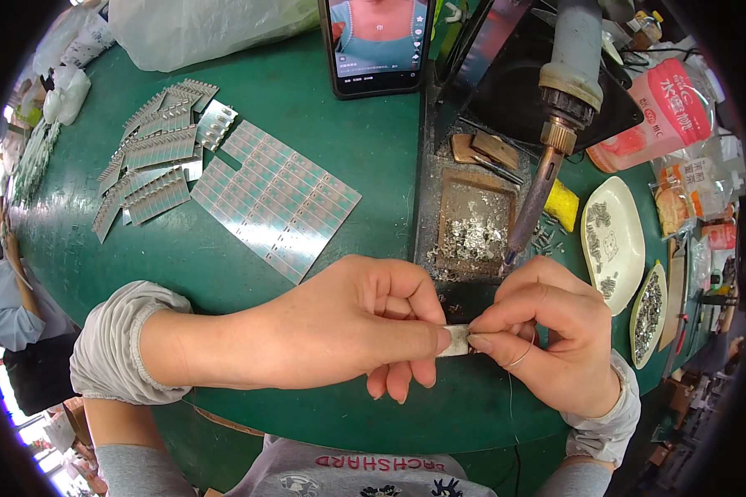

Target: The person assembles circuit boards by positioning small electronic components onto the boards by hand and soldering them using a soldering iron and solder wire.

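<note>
My left hand (pixel 352 323) pinches a small flat silvery metal piece (pixel 455 341) between thumb and fingers, just in front of the soldering tray. The fingertips of my right hand (pixel 559 335) close on the piece's right end, and whatever tiny part they may grip is hidden. A thin wire (pixel 512 406) loops at my right fingers and hangs down below them. Above my right hand, a soldering iron (pixel 547 174) points down, its dark tip over the edge of a square tray (pixel 448 199) with silvery solder crumbs.
A perforated metal sheet (pixel 278 199) and a pile of metal strips (pixel 153 149) lie on the green table (pixel 340 132). A phone (pixel 379 79) stands at the back. On the right are a pale dish (pixel 622 240) and a leaf-shaped dish (pixel 638 352) of small parts, plus a pink-labelled container (pixel 663 108).
</note>
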`<action>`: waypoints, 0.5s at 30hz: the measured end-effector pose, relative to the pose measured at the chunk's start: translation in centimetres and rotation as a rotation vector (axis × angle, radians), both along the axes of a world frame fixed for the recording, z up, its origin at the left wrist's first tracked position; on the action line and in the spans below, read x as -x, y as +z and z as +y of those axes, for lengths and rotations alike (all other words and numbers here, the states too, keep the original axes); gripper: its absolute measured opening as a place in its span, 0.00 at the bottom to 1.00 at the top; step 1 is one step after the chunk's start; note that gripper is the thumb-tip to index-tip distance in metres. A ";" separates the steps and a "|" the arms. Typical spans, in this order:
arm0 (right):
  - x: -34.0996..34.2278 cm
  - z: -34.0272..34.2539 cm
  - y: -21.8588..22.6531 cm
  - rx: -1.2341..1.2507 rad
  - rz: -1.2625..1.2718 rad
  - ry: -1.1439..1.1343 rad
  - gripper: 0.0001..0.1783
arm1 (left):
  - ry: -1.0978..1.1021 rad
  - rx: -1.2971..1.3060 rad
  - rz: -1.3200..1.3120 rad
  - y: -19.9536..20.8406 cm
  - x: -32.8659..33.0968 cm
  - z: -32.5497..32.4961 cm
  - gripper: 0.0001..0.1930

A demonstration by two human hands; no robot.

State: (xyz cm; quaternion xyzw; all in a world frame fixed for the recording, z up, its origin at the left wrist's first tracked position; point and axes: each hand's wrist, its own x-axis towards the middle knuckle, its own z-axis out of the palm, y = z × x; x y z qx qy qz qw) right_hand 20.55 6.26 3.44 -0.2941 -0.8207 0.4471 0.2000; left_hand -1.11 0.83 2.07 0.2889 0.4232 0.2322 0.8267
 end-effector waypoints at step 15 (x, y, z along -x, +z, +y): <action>-0.5 -0.2 -0.3 -0.667 0.071 0.200 0.17 | 0.059 0.087 -0.116 0.2 0.4 0.2 0.05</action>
